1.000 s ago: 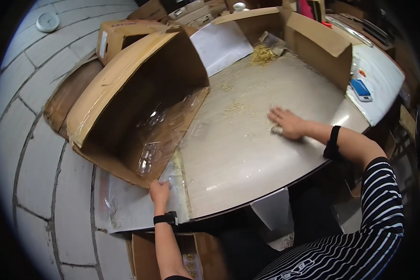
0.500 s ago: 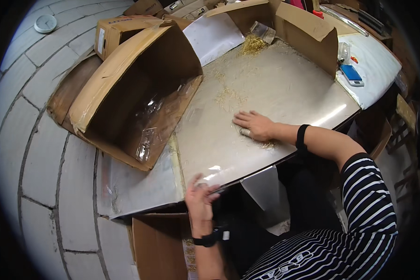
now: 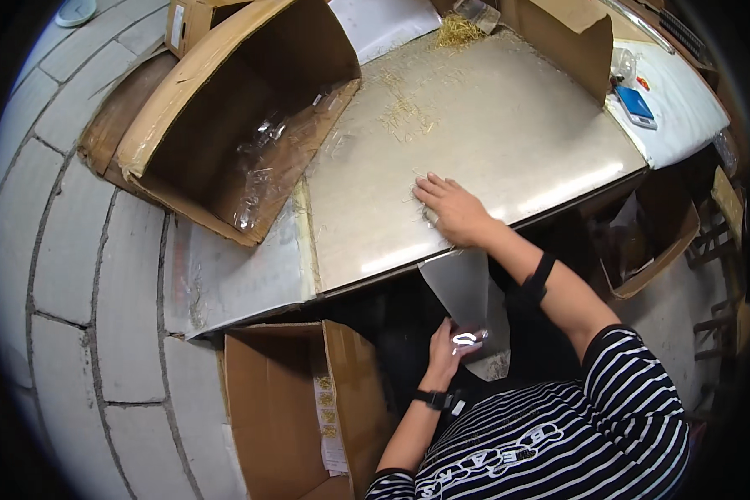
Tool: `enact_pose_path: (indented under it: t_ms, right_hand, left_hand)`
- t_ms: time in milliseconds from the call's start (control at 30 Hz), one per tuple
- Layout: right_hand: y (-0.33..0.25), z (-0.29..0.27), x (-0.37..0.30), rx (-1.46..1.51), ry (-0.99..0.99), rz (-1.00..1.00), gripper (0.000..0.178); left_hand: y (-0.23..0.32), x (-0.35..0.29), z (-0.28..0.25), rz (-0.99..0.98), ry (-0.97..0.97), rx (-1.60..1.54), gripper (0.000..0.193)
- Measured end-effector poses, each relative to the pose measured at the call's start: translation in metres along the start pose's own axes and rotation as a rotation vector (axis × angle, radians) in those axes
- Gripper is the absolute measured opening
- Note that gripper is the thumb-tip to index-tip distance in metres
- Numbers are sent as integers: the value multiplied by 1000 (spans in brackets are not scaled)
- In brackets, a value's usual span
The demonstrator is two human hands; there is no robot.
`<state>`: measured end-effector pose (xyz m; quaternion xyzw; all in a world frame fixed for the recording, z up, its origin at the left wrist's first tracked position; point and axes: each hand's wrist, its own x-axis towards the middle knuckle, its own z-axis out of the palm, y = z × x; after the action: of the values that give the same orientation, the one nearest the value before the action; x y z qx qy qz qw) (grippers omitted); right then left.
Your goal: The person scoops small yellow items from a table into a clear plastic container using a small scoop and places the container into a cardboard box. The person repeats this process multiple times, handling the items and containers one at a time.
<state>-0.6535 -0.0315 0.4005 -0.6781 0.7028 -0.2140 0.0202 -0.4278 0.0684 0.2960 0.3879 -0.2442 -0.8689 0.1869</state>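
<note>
My right hand (image 3: pixel 452 211) lies palm down, fingers stretched out, near the front edge of the grey tabletop (image 3: pixel 508 158). A few thin gold-coloured pieces (image 3: pixel 417 185) show at its fingertips. Below the edge hangs a translucent plastic chute-like sheet (image 3: pixel 461 287), narrowing downward. At its lower end my left hand (image 3: pixel 447 354) has its fingers closed around something clear and shiny (image 3: pixel 469 339); glare hides what it is. Loose gold-coloured slivers (image 3: pixel 408 114) are scattered farther back, and a heap of them (image 3: pixel 458 32) lies at the far side beside a clear plastic container (image 3: pixel 479 12).
A large cardboard box (image 3: pixel 233 108) on its side holds clear plastic pieces at left. Under the table, an open carton (image 3: pixel 271 400) contains packs of gold pieces; another carton (image 3: pixel 650 250) stands right. A blue-topped scale (image 3: pixel 636 107) sits on the white surface at right.
My left hand has dropped from the table's front edge to the chute's lower end and closed. My right hand stays on the tabletop near the edge. The view has tilted downward.
</note>
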Motion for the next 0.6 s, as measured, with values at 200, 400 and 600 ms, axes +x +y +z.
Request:
enact_pose_path:
  t_ms: [200, 400, 600]
  right_hand:
    - [-53, -27, -50, 35, 6, 51, 42]
    - [-44, -67, -110, 376, 177, 34, 31]
    - [-34, -63, -166, 500, 68, 140, 26]
  left_hand:
    - [-6, 23, 7, 45, -128, -57, 47]
    - [-12, 15, 2, 33, -80, -32, 46]
    - [-11, 9, 1, 74, -184, -32, 44]
